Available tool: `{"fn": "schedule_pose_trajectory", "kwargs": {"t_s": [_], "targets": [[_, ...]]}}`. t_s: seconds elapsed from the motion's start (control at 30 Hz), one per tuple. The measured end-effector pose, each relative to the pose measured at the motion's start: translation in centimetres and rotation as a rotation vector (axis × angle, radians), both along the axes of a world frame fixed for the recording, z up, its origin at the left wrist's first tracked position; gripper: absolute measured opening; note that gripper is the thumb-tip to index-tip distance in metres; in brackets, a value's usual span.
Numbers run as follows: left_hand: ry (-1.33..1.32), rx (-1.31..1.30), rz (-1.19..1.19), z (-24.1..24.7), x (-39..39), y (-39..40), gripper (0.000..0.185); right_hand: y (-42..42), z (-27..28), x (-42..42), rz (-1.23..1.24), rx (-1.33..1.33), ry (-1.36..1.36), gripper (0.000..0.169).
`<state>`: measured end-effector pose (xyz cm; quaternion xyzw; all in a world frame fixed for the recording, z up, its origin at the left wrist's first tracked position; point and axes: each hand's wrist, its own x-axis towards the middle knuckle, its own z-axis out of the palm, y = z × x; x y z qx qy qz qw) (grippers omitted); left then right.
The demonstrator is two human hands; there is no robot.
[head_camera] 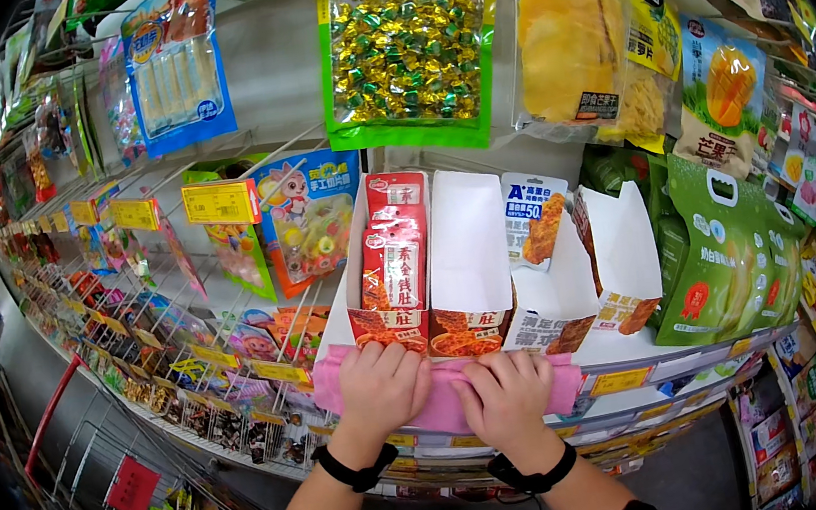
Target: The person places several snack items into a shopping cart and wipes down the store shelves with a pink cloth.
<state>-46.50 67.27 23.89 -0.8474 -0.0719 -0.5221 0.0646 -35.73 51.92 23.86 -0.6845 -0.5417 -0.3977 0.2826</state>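
A folded pink cloth [443, 394] lies along the front edge of a store shelf. My left hand [381, 386] grips its left part, fingers curled over the top. Right of it, my right hand [507, 398] is closed on the same cloth, with a stretch of cloth between both hands. Just behind stand open display boxes: one with red snack packets [394, 268], one open box [466, 248] with a white inside, and one with a white snack packet [536, 221] upright in it. Another cut-open box [620, 261] stands further right. Black bands circle both wrists.
Green bags with handle holes [710, 258] stand at the shelf's right. Above hang a bag of wrapped candies [408, 58] and dried mango bags [569, 48]. Wire hooks with yellow price tags [221, 203] jut out at left. A wire cart with a red handle [53, 416] is at lower left.
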Motion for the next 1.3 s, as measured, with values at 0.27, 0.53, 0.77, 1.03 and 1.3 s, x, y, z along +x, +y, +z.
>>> {"fn": "schedule_pose_trajectory", "kwargs": {"t_s": [0.27,0.53,0.77,1.03,1.3], "targets": [[-0.057,0.007,0.153,-0.2,-2.9,2.6,0.02,2.8,-0.3,-2.0,0.056,0.01,0.029,0.02],[-0.094,-0.073,0.238,-0.5,-2.2,2.1,0.02,2.4,-0.8,-1.2,0.091,0.023,-0.018,0.022],[-0.157,-0.061,0.239,-1.1,-1.9,1.6,0.021,1.5,-0.7,-0.7,0.128,0.022,-0.056,0.024],[-0.207,-0.059,0.286,-1.1,-1.0,0.6,0.024,0.8,-0.2,-0.2,0.176,0.017,-0.035,0.023],[-0.184,-0.061,0.354,-1.1,-1.1,0.0,0.023,0.4,-0.5,-0.2,0.207,-0.02,0.051,0.02]]}}
